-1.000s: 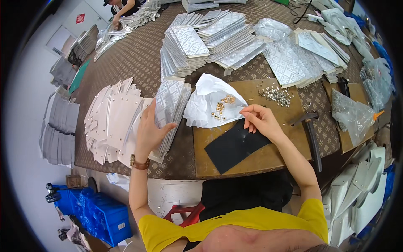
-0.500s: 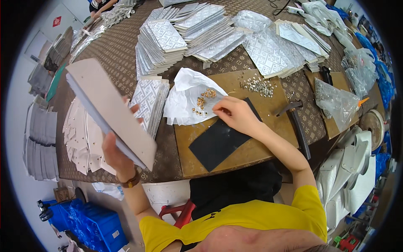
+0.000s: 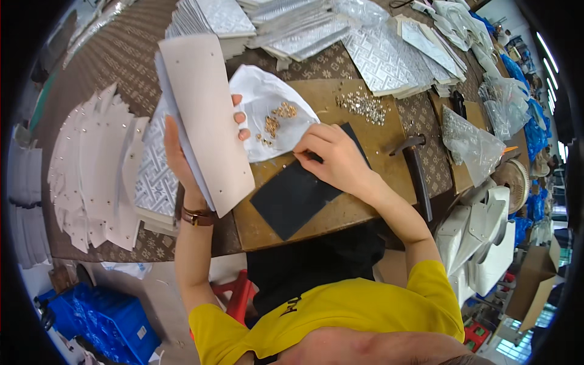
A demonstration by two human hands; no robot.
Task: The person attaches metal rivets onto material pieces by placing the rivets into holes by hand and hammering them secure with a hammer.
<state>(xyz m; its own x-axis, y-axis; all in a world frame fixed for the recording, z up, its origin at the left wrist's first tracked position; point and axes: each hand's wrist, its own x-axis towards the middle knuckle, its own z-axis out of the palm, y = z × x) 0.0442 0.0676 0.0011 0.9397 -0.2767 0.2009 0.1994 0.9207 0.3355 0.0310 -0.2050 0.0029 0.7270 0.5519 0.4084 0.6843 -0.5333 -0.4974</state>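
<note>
A pale beige panel [image 3: 210,115], long with rounded corners and small holes near its ends, stands tilted in my left hand [image 3: 177,155]. My thumb is on its near side and fingertips curl round its right edge; a grey-white layer shows behind it. My right hand [image 3: 337,159] is closed in a pinch over the black mat [image 3: 292,204]; whatever lies between its fingertips is too small to make out. Just left of those fingertips, gold-coloured metal studs [image 3: 271,126] lie on crumpled white sheeting [image 3: 243,85]. Silvery studs [image 3: 365,108] are heaped on the brown board [image 3: 389,152] farther back.
Beige pieces with metal studs [image 3: 91,176] are fanned out at the left, beside a stack of silver-patterned panels [image 3: 155,173]. More patterned stacks [image 3: 389,61] fill the back. A dark-handled hammer [image 3: 417,176] rests on the board's right side. A clear plastic bag [image 3: 474,146] lies farther right.
My left hand has brought the beige panel rightward, nearer the white sheeting, and holds it more upright. My right hand stays pinched by the gold studs. The whole view has shifted.
</note>
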